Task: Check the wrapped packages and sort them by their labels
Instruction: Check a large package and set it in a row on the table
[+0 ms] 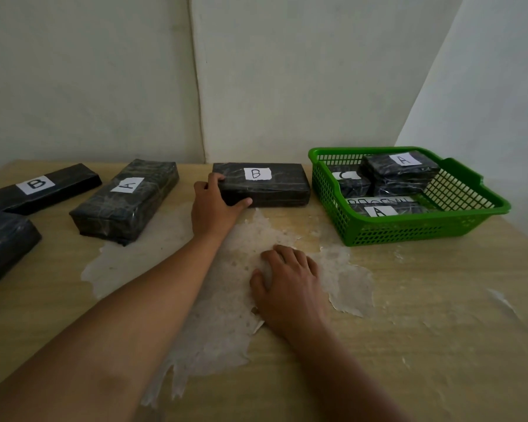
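While the left hand (213, 202) reaches forward over the bench (409, 315), four black wrapped packages are spread along the far side. Far to that hand's left, a dark package (3, 242) is cut off by the frame edge, its label not visible. Behind it, a long flat package marked B (40, 187) is laid at a slant. Nearer the left hand, still apart from it on its left, a bulkier package marked A (125, 201) is set at an angle. The left hand itself is closed round the near left corner of a second package marked B (264, 184): the thumb is pressed on the front face and the fingers are curled over the left end, so the package extends from the hand toward the right. Closer to the body and to the right of the left forearm, the right hand (288, 284) is rested on the bench with fingers loosely bent, nothing held, on a patch of peeled white surface (220, 324). Beyond the right hand and to its right, a green basket (409, 229) is placed just beside the gripped package; inside it are packages labelled C (348, 181), A (400, 170) and A (381, 210).
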The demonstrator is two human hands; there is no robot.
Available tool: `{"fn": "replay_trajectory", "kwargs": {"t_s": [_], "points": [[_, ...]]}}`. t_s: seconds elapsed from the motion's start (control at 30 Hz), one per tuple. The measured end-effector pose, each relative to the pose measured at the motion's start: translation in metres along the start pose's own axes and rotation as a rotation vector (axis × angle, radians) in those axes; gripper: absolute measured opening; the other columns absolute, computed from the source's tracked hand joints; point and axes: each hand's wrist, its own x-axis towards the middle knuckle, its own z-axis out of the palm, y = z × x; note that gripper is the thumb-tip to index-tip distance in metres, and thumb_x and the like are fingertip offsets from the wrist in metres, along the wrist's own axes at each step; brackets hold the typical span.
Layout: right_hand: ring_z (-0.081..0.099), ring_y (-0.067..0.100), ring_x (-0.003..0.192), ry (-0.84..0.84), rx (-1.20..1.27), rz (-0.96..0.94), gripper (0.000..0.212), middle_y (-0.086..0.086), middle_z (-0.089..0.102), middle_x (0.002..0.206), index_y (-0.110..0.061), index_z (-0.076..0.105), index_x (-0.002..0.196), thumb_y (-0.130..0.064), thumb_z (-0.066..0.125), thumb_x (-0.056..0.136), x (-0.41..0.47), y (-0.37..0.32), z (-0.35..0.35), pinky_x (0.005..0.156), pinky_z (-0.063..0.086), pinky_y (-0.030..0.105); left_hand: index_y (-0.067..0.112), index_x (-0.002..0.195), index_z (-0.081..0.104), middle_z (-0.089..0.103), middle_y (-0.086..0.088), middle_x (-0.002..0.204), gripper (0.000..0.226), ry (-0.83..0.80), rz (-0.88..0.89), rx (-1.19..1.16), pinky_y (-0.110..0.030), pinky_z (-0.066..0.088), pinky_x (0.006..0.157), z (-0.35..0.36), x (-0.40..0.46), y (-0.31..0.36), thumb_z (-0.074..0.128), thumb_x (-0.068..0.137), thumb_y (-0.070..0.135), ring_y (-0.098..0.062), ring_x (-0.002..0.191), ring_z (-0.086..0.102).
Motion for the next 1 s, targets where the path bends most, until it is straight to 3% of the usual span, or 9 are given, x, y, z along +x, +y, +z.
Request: {"fn": "replay_trajectory", "kwargs": {"t_s": [0.47, 0.6, 0.8, 1.0], "points": [[0.032, 0.016, 0.153, 0.003, 0.003, -0.004, 0.051, -0.005, 0.042, 0.163, -0.031, 0.049, 0.149, -0.053, 0.035, 0.106, 0.000, 0.001, 0.002, 0.130, 0.018, 0.043, 0.029, 0.131, 0.050, 0.056, -0.006, 0.132, 0.075, -0.017, 0.008, 0.079, -0.034, 0.048, 0.079, 0.005, 0.021, 0.000, 0.086, 0.074, 0.061, -0.029, 0.115, 0.064], [0.033, 0.017, 0.153, -0.001, 0.007, -0.001, 0.052, -0.005, 0.042, 0.163, -0.031, 0.049, 0.150, -0.053, 0.035, 0.106, 0.001, 0.002, 0.002, 0.130, 0.019, 0.044, 0.028, 0.133, 0.049, 0.055, -0.008, 0.133, 0.077, 0.008, 0.019, 0.073, -0.041, 0.056, 0.086, 0.011, 0.018, -0.001, 0.084, 0.074, 0.063, -0.030, 0.116, 0.062], [0.032, 0.017, 0.154, 0.000, 0.000, 0.001, 0.051, -0.005, 0.042, 0.164, -0.031, 0.049, 0.150, -0.053, 0.035, 0.106, 0.002, 0.002, 0.002, 0.130, 0.018, 0.043, 0.028, 0.135, 0.048, 0.053, -0.008, 0.134, 0.079, 0.010, 0.020, 0.079, -0.042, 0.056, 0.089, 0.014, 0.019, -0.003, 0.084, 0.074, 0.064, -0.031, 0.117, 0.061], [0.036, 0.017, 0.150, 0.002, 0.002, 0.011, 0.051, -0.006, 0.044, 0.161, -0.031, 0.052, 0.148, -0.054, 0.038, 0.105, 0.003, 0.002, 0.002, 0.128, 0.021, 0.043, 0.025, 0.155, 0.031, 0.048, -0.011, 0.146, 0.111, 0.014, -0.028, -0.026, -0.044, 0.051, 0.098, 0.007, 0.010, -0.004, 0.092, 0.068, 0.055, -0.031, 0.134, 0.051]]}}
